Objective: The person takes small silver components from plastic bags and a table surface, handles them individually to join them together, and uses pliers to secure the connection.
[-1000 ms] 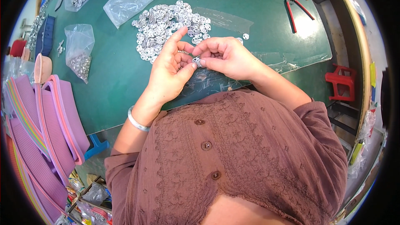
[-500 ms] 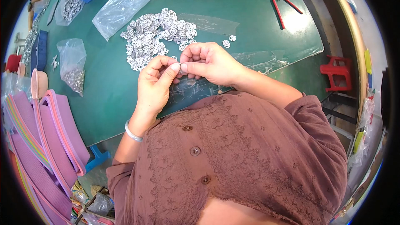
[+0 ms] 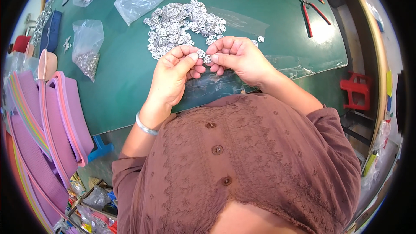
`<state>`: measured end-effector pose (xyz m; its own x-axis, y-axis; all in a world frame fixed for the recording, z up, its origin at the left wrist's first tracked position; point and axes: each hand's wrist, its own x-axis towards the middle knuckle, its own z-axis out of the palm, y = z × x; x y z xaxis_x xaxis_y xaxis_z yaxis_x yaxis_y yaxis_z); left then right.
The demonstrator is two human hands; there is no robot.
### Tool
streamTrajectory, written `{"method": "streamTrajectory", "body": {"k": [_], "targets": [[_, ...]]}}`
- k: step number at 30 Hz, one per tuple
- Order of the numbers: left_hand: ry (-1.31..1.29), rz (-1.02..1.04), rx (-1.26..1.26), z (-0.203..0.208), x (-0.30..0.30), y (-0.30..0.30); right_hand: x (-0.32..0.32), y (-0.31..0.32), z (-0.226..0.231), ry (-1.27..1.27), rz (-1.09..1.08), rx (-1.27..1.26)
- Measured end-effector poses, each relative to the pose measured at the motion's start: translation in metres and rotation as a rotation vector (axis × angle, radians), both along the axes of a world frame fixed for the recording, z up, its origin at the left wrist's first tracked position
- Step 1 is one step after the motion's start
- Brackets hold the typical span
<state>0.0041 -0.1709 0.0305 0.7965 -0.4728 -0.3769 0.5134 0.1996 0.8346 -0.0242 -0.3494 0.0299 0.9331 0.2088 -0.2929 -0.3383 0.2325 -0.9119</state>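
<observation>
Fingertips (image 3: 193, 56) pinched narrow, my left hand (image 3: 172, 72) holds one openwork silver disc (image 3: 200, 54), my right hand (image 3: 246, 63) another disc (image 3: 207, 59), by their edges, likely keeping the patterns visible; the disc pile (image 3: 170, 29) sits handily just beyond.

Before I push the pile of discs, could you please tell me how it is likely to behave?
The pile would probably spread rather than move as one, since its discs lie loose and overlapping. Each is likely light, being small and pierced with openings. They may slide more than roll, as many lie flat.
</observation>
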Motion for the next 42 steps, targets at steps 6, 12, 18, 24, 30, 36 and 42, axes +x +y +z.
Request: {"method": "streamTrajectory", "body": {"k": [6, 12, 18, 24, 30, 36, 42], "targets": [[0.08, 0.028, -0.068, -0.0027, 0.0034, 0.0063, 0.0014, 0.001, 0.0027, 0.011, -0.002, 0.003], [0.082, 0.046, -0.077, -0.0015, 0.0051, 0.0074, 0.0022, -0.001, -0.0023, -0.01, -0.007, -0.017], [0.101, 0.04, -0.124, -0.0023, 0.0063, 0.0094, 0.0033, -0.0004, -0.0026, -0.025, -0.02, -0.021], [0.099, 0.055, -0.114, -0.003, 0.0057, 0.0089, 0.004, -0.0001, -0.0042, -0.026, -0.021, -0.01], [0.087, 0.053, -0.115, -0.0023, 0.0059, 0.0082, 0.0048, 0.0002, -0.0049, -0.018, -0.021, 0.003], [0.082, 0.049, -0.116, -0.0014, 0.0049, 0.007, 0.0039, 0.0005, -0.0051, -0.011, -0.042, 0.027], [0.005, 0.004, -0.028, -0.0054, 0.0027, -0.0002, 0.0028, 0.007, -0.0014, -0.007, -0.113, 0.056]]}}
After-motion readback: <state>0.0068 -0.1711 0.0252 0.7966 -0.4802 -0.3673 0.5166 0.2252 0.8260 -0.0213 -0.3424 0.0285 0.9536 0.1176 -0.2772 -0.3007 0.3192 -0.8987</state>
